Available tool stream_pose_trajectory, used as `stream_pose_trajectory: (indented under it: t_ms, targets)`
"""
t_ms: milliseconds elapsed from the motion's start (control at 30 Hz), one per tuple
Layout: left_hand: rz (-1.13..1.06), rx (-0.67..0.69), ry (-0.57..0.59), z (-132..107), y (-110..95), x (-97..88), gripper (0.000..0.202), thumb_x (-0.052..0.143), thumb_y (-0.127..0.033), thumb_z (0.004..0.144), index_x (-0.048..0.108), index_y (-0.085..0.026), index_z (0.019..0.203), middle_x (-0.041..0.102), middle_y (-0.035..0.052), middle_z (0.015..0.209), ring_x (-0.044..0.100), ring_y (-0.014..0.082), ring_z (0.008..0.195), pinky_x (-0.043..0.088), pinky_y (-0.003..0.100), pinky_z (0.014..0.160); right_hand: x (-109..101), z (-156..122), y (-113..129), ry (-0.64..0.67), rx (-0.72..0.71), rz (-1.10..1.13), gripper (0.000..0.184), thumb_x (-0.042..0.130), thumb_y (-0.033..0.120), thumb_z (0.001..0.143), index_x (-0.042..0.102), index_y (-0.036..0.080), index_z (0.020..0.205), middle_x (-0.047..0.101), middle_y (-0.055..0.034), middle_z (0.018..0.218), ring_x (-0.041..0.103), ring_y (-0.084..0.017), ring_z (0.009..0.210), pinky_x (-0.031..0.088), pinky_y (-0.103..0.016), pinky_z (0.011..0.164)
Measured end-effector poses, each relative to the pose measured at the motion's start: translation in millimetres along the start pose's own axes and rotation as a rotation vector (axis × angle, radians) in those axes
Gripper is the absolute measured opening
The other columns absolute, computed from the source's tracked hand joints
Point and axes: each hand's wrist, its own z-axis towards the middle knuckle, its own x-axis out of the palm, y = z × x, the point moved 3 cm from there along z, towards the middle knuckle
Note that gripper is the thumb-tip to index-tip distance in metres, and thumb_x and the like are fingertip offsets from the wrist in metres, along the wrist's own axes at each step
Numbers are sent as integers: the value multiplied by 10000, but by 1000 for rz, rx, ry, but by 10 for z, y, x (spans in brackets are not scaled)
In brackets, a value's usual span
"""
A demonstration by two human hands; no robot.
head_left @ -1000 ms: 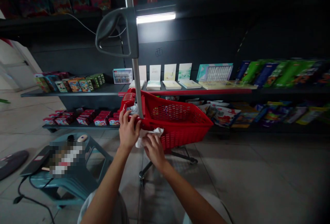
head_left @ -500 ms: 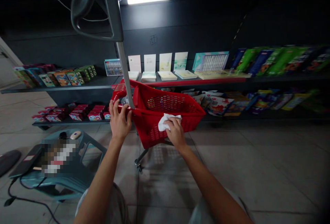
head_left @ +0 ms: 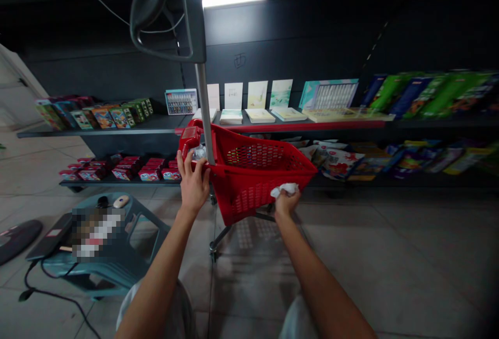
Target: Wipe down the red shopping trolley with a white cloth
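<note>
Left grip (head_left: 194, 185) clamped on rim of red plastic shopping-cart basket (head_left: 249, 198) right by the metal pole (head_left: 205, 110); right grip (head_left: 286, 201) closed on bunched white cloth (head_left: 284, 190) at basket's outer edge. Firm L hold braces cart vs rolling, cloth best kept tight in fist. Cart on tile floor (head_left: 351, 276), shelves (head_left: 117, 130) of boxed goods behind.

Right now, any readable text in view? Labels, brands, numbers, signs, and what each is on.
Nothing here can be quoted.
Boxed colour set: lettering too small to read.
Green packs: print blurred.
Drawn mark on the dark wall: can't read it.
Panel on the red shopping basket: nothing legible.
Object on the teal stool: pixelated out.
</note>
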Motion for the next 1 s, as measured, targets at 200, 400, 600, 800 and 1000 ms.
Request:
stream_pose_trajectory:
  t_ms: [200, 400, 600, 800, 1000]
  targets:
    - [-19, -13, -12, -4, -34, -14, 264, 490, -255, 991, 623, -227, 1217, 348, 110, 1604, 44, 340, 1594, 305, 615, 1242, 184, -781, 821, 210, -208, 86, 345, 534, 169, 832, 610, 183, 1168, 580, -145, 1175, 573, -278, 1121, 482, -432, 1016]
    - [-6, 1, -15, 5, -21, -31, 271, 498, -283, 991, 633, -237, 1222, 384, 109, 1582, 80, 343, 1588, 334, 620, 1229, 328, -1419, 1002, 690, -763, -156, 331, 543, 82, 912, 670, 222, 1184, 629, -94, 1216, 517, -279, 1168, 450, -433, 1051]
    - [25, -2, -2, 27, 38, -32, 288, 508, -306, 989, 649, -235, 1230, 417, 127, 1552, 147, 356, 1574, 423, 588, 1177, 508, -1707, 314, 912, -759, -304, 340, 524, 36, 893, 692, 213, 1129, 658, -92, 1181, 563, -259, 1152, 489, -405, 1004]
    - [13, 8, -11, 14, 49, -14, 298, 519, -303, 983, 642, -237, 1247, 414, 122, 1561, 125, 350, 1578, 442, 576, 1167, 247, -1163, 367, 696, -570, -119, 388, 490, 107, 893, 645, 205, 1235, 606, -114, 1261, 559, -249, 1208, 471, -381, 1059]
    - [-4, 26, -28, 4, 32, -16, 286, 523, -299, 981, 644, -228, 1231, 438, 125, 1532, 151, 351, 1568, 392, 596, 1196, -334, 106, 30, 63, -244, 16, 367, 516, 230, 831, 593, 159, 1183, 583, -142, 1176, 560, -278, 1131, 451, -443, 1047]
